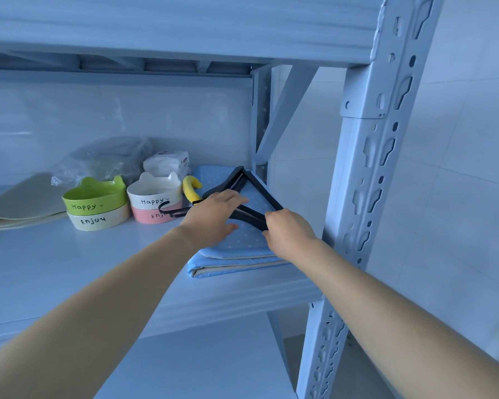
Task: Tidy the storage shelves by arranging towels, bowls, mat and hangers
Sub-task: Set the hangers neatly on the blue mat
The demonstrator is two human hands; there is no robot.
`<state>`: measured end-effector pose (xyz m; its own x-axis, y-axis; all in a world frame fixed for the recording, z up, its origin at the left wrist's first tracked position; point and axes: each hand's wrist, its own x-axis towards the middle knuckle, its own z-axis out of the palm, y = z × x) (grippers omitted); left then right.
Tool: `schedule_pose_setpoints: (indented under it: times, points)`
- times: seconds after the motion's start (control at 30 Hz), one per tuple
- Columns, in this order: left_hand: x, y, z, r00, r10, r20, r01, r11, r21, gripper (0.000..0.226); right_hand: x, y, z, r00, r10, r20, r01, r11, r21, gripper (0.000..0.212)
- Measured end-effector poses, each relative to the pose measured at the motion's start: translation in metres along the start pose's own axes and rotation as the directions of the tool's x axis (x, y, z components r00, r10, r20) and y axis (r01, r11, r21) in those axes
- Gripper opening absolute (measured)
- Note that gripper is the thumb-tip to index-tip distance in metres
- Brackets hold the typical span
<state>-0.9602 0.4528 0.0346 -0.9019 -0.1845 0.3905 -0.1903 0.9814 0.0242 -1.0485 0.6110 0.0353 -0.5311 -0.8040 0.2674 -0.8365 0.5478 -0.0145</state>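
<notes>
Hangers (262, 188), black, stacked, lie flat on folded blue cloth (242, 244) at the right end of the shelf (113, 260), beside the upright post (366, 174). Left hand (213, 217) rests on them, fingers straight, grasping nothing. Right hand (288, 233) has fingers curled round the hangers' near corner. Left of the hangers are two bowl stacks: green bowl (95, 194) on cream bowl (98, 220), white bowl (153, 194) on pink bowl (146, 216). Beige mat (23, 200) at far left.

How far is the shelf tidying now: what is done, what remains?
Done: four bowls stand in two stacks, and the blue folded towel lies flat. In hand: left hand and right hand set black hangers on it. Perhaps left: the beige mat lies askew.
</notes>
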Motion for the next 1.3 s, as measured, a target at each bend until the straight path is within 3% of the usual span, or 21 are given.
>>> schedule_pose_setpoints:
  times: [0.13, 0.27, 0.47, 0.7, 0.9, 1.07, 1.3]
  points:
    - [0.020, 0.000, 0.010, 0.990, 0.083, 0.114, -0.081, 0.997, -0.021, 0.050, -0.004, 0.006, 0.002, 1.000, -0.004, 0.002, 0.004, 1.000, 0.028, 0.019]
    - [0.032, 0.000, 0.015, 0.985, 0.105, 0.136, -0.105, 0.994, -0.004, 0.030, -0.003, 0.008, 0.001, 1.000, 0.008, -0.004, -0.008, 1.000, 0.007, 0.017]
    - [0.042, 0.000, 0.016, 0.980, 0.148, 0.135, -0.163, 0.981, 0.108, 0.019, 0.001, 0.005, 0.005, 0.996, 0.072, -0.046, -0.072, 0.997, 0.007, 0.006]
    - [0.053, 0.000, 0.002, 0.951, 0.222, 0.214, -0.266, 0.942, 0.204, 0.014, -0.001, 0.004, 0.004, 0.991, 0.115, -0.072, -0.106, 0.988, 0.113, 0.008]
    - [0.066, -0.005, -0.011, 0.949, 0.236, 0.207, -0.283, 0.929, 0.239, 0.014, 0.008, 0.002, -0.003, 0.983, 0.138, -0.122, -0.124, 0.985, 0.121, 0.005]
    - [0.078, -0.019, -0.019, 0.949, 0.249, 0.194, -0.295, 0.918, 0.264, 0.014, 0.024, -0.002, -0.006, 0.976, 0.150, -0.159, -0.130, 0.983, 0.130, 0.014]
    - [0.083, -0.033, -0.011, 0.938, 0.251, 0.241, -0.318, 0.900, 0.298, 0.014, 0.038, -0.009, 0.003, 0.979, 0.170, -0.110, -0.149, 0.974, 0.172, 0.008]
